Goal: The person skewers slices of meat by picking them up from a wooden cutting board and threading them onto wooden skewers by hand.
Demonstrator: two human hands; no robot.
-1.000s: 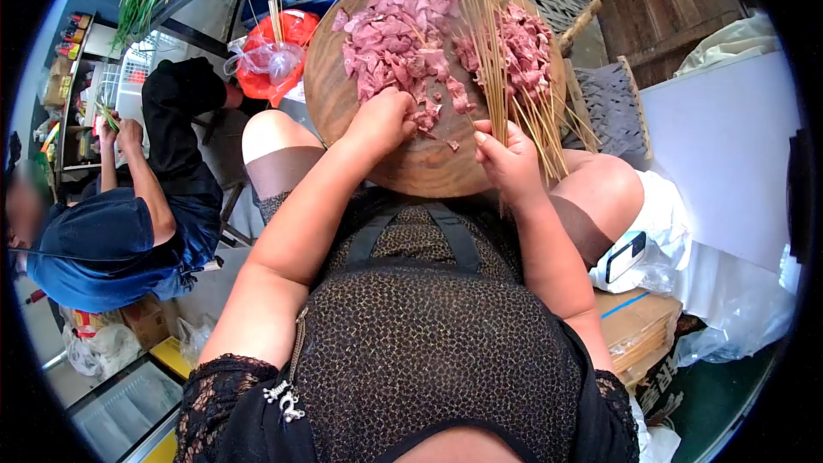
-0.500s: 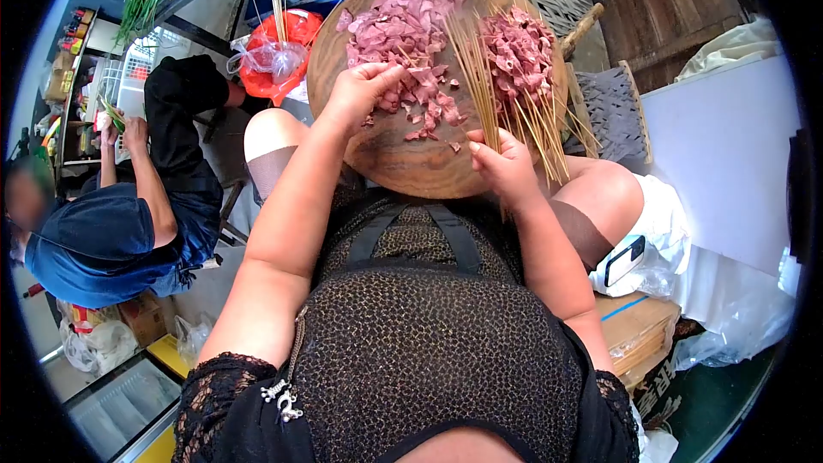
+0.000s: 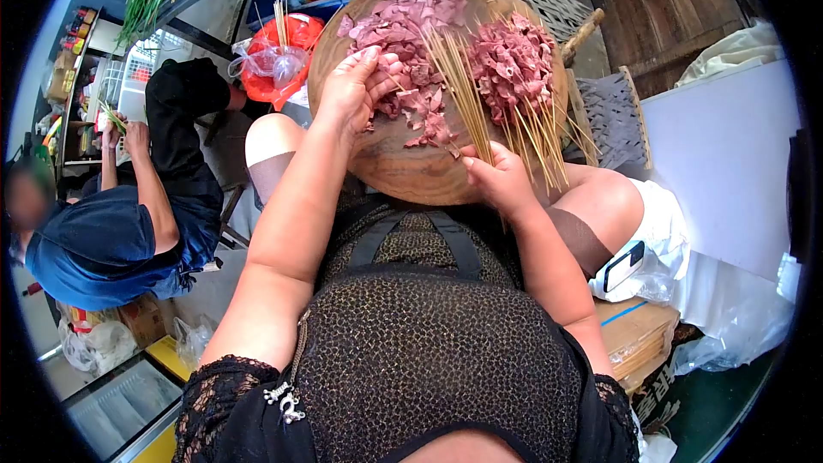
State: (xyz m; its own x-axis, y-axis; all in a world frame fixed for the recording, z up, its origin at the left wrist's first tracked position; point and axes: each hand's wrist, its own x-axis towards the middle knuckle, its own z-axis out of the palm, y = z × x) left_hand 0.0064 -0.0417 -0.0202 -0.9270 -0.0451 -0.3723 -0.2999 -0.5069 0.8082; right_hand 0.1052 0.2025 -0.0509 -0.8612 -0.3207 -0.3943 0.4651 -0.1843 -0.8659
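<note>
A round wooden board [image 3: 411,176] rests across my lap, with a loose heap of sliced raw meat [image 3: 407,21] on its left side. My left hand [image 3: 356,90] is over the near edge of that heap, fingers apart and partly curled, palm turned inward. My right hand [image 3: 501,178] grips a bundle of thin wooden skewers [image 3: 463,86] at the board's near right edge. The bundle points away from me, between the heap and a pile of skewered meat [image 3: 514,64]. Bare skewer ends [image 3: 540,146] stick out of this pile towards me.
A red plastic bag [image 3: 266,81] with more skewers stands left of the board. Further left, a seated person [image 3: 111,223] handles green stalks. Woven chairs [image 3: 609,116] stand at the right. A phone [image 3: 623,266] lies by my right thigh, above stacked cardboard [image 3: 639,339].
My left hand has opened from a pinch and turned its palm inward. The skewer bundle in my right hand has tilted left, and that hand has lowered slightly.
</note>
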